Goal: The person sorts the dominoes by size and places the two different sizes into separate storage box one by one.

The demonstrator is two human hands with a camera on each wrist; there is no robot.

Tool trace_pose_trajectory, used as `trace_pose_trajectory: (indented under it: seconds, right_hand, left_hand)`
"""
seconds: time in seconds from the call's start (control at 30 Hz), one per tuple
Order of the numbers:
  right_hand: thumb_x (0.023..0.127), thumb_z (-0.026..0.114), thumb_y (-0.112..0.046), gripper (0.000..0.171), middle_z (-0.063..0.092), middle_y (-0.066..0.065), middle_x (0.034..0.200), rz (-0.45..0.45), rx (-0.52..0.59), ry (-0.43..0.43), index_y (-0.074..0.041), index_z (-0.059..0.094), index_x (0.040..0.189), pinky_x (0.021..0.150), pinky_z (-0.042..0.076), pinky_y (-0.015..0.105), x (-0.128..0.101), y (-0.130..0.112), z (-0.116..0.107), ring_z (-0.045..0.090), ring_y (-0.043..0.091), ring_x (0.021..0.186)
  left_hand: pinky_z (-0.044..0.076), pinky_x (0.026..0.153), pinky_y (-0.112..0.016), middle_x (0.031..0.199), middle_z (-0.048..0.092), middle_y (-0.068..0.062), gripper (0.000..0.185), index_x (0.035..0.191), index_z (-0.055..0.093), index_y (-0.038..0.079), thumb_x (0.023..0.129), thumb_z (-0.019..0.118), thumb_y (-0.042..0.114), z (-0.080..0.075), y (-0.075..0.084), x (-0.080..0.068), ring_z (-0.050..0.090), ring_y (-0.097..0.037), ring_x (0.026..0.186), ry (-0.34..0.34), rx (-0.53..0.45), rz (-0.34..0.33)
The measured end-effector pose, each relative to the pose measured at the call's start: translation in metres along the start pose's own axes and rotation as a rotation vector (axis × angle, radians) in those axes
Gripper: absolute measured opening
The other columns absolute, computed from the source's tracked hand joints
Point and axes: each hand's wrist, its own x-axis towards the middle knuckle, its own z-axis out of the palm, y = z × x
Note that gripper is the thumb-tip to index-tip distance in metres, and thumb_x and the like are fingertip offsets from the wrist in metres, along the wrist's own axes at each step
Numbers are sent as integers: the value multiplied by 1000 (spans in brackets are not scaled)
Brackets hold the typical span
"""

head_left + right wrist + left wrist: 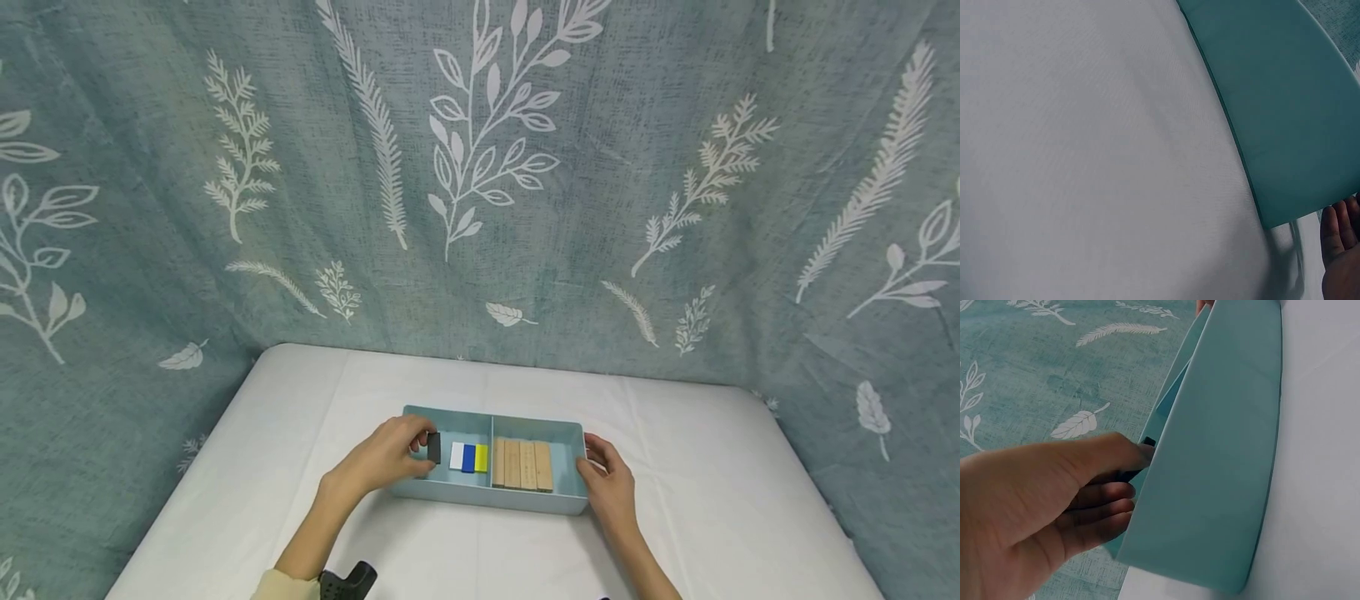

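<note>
My left hand (392, 452) pinches a small black block (434, 448) between thumb and fingers, over the left compartment of a light blue divided box (487, 495). In that compartment a white block (457, 456), a blue block (468, 458) and a yellow block (482, 458) lie side by side near the divider. Several wooden blocks (521, 465) stand in a row in the right compartment. At the box's right end my right hand (611, 479) grips the wall, thumb at the rim. The left wrist view shows the black block partly hidden behind the box's front wall.
The box stands on a white-covered table (442, 550). Behind and beside the table hangs a blue-green curtain (570, 208) with white leaf patterns. A black strapped device (348, 581) is on the left wrist.
</note>
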Motion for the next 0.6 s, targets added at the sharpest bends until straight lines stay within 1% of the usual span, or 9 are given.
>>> trace_pose_trajectory:
  seconds: [0.2, 0.33, 0.47, 0.6]
  right_hand:
    - [90, 61, 1, 44, 57, 20, 132, 9, 2, -12, 1, 54, 134, 82, 42, 3, 2, 2, -1, 56, 32, 118]
    - [90, 60, 1, 44, 57, 20, 131, -2, 1, -9, 1, 55, 133, 83, 42, 4, 3, 4, 0, 56, 31, 117]
    - [90, 61, 2, 43, 58, 19, 130, -5, 1, -2, 1, 56, 133, 83, 43, 5, 4, 4, 0, 57, 29, 115]
    - [90, 61, 2, 43, 59, 21, 130, -15, 7, 0, 2, 56, 133, 84, 44, 6, 3, 0, -1, 57, 31, 116]
  left_hand:
    - [48, 67, -32, 89, 63, -4, 36, 109, 67, 0, 78, 83, 9, 3, 3, 8, 53, -15, 78, 18, 56, -45]
    - [50, 69, -33, 90, 63, -3, 35, 108, 68, 2, 77, 84, 8, 4, 5, 12, 54, -15, 79, 22, 114, -79]
    - [54, 74, -36, 93, 66, -5, 35, 106, 68, 1, 75, 84, 6, 7, 8, 17, 61, -19, 84, 0, 156, -99]
    - [57, 77, -38, 97, 69, -11, 37, 104, 68, -1, 73, 87, 6, 13, 10, 22, 66, -25, 89, -39, 236, -111]
